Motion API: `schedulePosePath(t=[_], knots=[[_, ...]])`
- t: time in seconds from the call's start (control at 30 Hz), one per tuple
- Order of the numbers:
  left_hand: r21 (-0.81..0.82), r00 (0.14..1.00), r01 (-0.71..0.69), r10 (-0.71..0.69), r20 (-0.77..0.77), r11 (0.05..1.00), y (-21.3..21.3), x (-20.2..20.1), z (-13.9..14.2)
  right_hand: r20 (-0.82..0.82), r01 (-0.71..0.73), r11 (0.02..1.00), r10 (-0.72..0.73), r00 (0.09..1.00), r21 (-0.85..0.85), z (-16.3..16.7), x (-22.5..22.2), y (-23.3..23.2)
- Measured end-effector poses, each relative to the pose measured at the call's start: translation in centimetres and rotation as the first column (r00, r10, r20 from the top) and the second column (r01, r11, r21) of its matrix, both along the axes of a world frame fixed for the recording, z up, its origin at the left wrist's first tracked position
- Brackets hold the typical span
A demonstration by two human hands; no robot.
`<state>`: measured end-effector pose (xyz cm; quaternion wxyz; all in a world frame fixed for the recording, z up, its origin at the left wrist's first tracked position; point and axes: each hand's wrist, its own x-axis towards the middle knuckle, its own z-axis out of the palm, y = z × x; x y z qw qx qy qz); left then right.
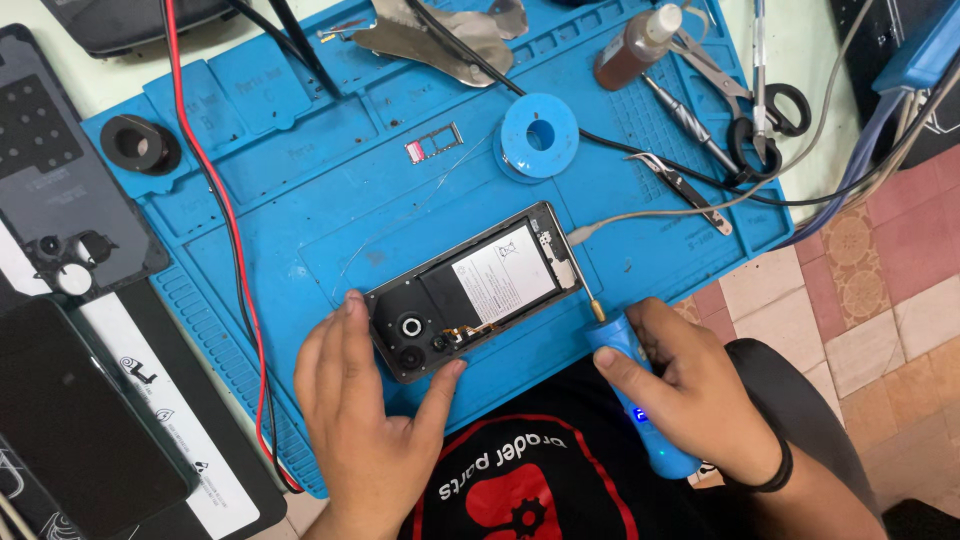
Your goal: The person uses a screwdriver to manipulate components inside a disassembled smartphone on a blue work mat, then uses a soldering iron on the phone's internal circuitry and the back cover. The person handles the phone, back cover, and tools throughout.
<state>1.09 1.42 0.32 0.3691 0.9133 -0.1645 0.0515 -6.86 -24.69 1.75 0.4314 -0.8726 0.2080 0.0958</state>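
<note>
Far left: dark phone back cover (60,190) with camera cut-outs, lying off the mat edge; black slab (75,420) below it, on a white-and-black printed sheet (170,420).
Mat, left part: blue work mat (300,220) with moulded compartments; black ring-shaped part (140,145) near its upper left corner; red cable (225,200) and a black one running down across the ribbed edge.
Left hand (365,400): laid flat and open on the mat, fingertips against the camera end of the phone, thumb pressed to its lower long edge; steadying, not clamped round anything.
Opened phone (475,290): back removed, lying aslant at the middle of the mat; camera lenses at the lower left end, white-labelled battery in the middle, connector end up and to the right.
Above phone: small card tray (433,143); blue spool (540,135); crumpled silver foil (430,35) at the top edge.
Right hand (690,385): closed round a blue electric screwdriver (640,400), bit tip just beside the phone's right-hand lower corner; black band on the wrist.
Mat, right part: tweezers (685,190); brown bottle (635,45); scissors (765,110); grey cable crossing toward the phone's end.
Far right: tiled floor (880,300).
</note>
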Motion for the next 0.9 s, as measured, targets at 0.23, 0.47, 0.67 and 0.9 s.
schedulePosePath(t=[0.23, 0.47, 0.67, 0.9], knots=[[0.002, 1.0, 0.006, -0.006, 0.01, 1.0, 0.06, -0.06, -0.08, 0.01, -0.023, 1.0, 0.023, 1.0, 0.01, 0.02, -0.09, -0.31], [-0.008, 1.0, 0.008, -0.008, 0.007, 1.0, 0.06, -0.13, -0.17, -0.04, -0.02, 1.0, 0.021, 0.999, 0.006, 0.16, 0.18, -0.65], [0.001, 1.0, -0.004, 0.004, -0.006, 1.0, 0.01, -0.17, -0.13, -0.011, -0.002, 0.999, 0.003, 1.0, 0.044, 0.38, 0.1, -0.67], [0.014, 1.0, -0.009, 0.009, -0.008, 1.0, 0.02, -0.18, -0.11, 0.01, 0.016, 0.997, -0.017, 1.0, 0.077, -0.36, -0.23, -0.59]])
